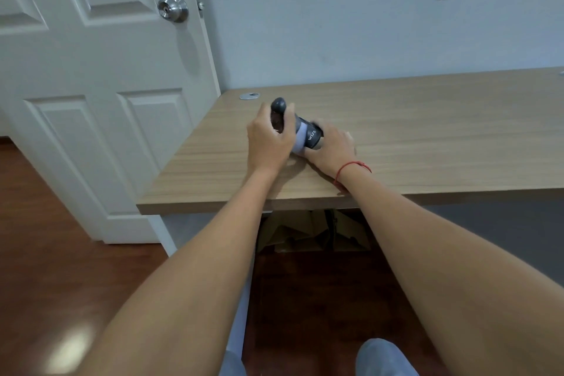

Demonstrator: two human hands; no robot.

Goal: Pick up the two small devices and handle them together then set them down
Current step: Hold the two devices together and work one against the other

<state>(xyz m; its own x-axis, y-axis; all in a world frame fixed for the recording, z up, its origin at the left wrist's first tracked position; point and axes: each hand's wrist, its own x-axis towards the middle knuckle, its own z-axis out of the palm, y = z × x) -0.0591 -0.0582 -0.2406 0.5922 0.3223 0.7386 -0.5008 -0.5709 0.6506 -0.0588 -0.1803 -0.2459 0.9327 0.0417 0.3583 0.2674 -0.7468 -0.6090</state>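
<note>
Two small devices are pressed together between my hands, just above the wooden desk (427,119). My left hand (268,139) grips a dark grey device with a rounded knob-like top (279,105). My right hand (331,148) holds the second device (309,137), dark grey with a pale band and white lettering on its side. The two devices touch end to end, tilted down to the right. My fingers hide much of both. A red string circles my right wrist.
A round metal cable grommet (249,96) sits at the desk's back left corner. A white panelled door with a steel knob (172,8) stands to the left. Cardboard boxes (314,233) lie under the desk on the wood floor.
</note>
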